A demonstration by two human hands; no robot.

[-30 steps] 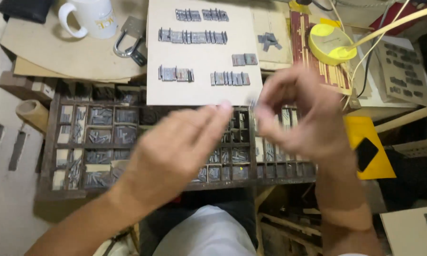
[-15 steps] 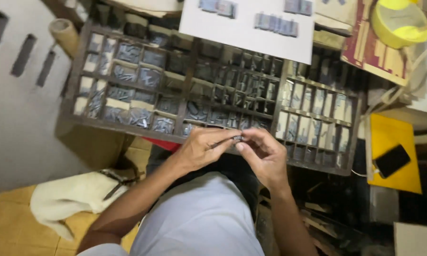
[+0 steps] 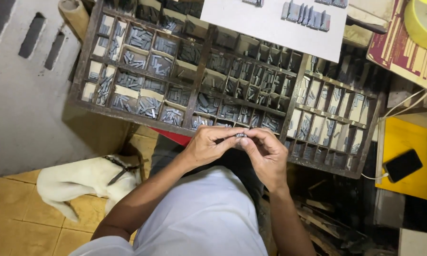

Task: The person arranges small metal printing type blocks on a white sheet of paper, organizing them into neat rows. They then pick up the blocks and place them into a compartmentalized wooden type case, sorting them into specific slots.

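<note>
A: Risk first. The small grey metal type piece (image 3: 241, 135) is sitting pinched between both hands, out past the near edge of the dark wooden compartment tray (image 3: 201, 90), with nothing under it but the person's lap in the white shirt (image 3: 199, 213). If a fingertip is slipping, I judge it is dropping to the yellow tiled floor (image 3: 7, 227) or into the dark clutter of scrap wood (image 3: 318, 223) below the tray's near right corner, where a piece that small is going to be hard to find.

B: And the white dog with a dark collar (image 3: 80, 182)?

A: Lying on the floor just beside the person's left arm. A nudge from it is a plausible cause of a fumble, as a judgement only.

B: The grip?

A: The left hand (image 3: 206, 147) is closing thumb and forefinger on the piece's left end; the right hand (image 3: 265, 154) is doing the same from the right. Fingertips of the two hands are almost touching, the other fingers curling in. Both grips are clamped on the piece, no gap showing beyond the metal itself.

B: Anything else near?

A: The tray compartments are holding many grey sorts. A white sheet with rows of grey type (image 3: 270, 23) is lying across the tray's far edge. A black phone on a yellow board (image 3: 402, 165) is sitting well apart, beyond the right edge.
</note>
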